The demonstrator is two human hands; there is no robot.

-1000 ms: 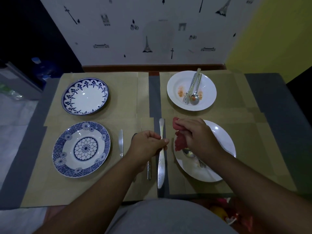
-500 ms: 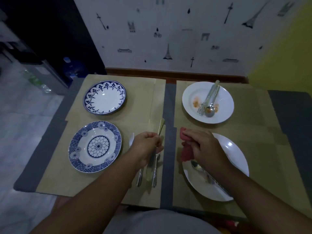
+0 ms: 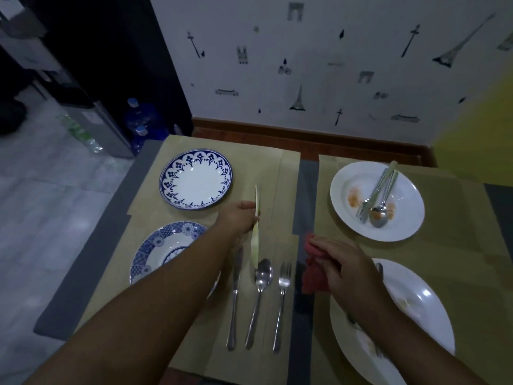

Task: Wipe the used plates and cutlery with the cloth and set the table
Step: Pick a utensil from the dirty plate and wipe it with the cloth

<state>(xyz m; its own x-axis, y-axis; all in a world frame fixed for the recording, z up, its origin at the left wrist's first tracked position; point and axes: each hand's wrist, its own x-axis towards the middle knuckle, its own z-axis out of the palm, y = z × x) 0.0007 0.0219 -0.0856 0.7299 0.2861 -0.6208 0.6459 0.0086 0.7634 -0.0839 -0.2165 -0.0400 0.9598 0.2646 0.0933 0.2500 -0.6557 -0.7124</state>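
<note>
— What sits at the left end of the table?
— Two blue-and-white plates on a tan mat (image 3: 277,173). The scalloped plate (image 3: 195,179) is at the far edge. The mosaic plate (image 3: 155,254) is nearer the person, with the left forearm crossing its right side.

— And the left hand?
— The left hand (image 3: 238,218) hovers just right of those plates, thumb and fingers pinching a table knife (image 3: 254,245) around its middle. The knife is held above the mat, pointing away from the person. It is smeared with blur, so I cannot tell which end is the blade.

— Anything lying under it?
— Three pieces side by side on the same mat, handles toward the person: a second knife (image 3: 235,295), then a spoon (image 3: 262,273), then a fork (image 3: 282,282). The near tip of the held knife comes just beside the spoon's bowl.

— Further right?
— A gray strip (image 3: 304,195) of bare table runs between the mats. Over it the right hand (image 3: 341,268) bunches a red cloth (image 3: 315,279) in curled fingers, and the loose part hangs below the hand.

— And the right end?
— Two white plates on a second mat (image 3: 458,223). The far white plate (image 3: 402,220) has orange smears and dirty cutlery (image 3: 378,215) lying together across it. The near white plate (image 3: 424,298) lies under the right forearm, which hides most of the used cutlery (image 3: 379,269) on it.
</note>
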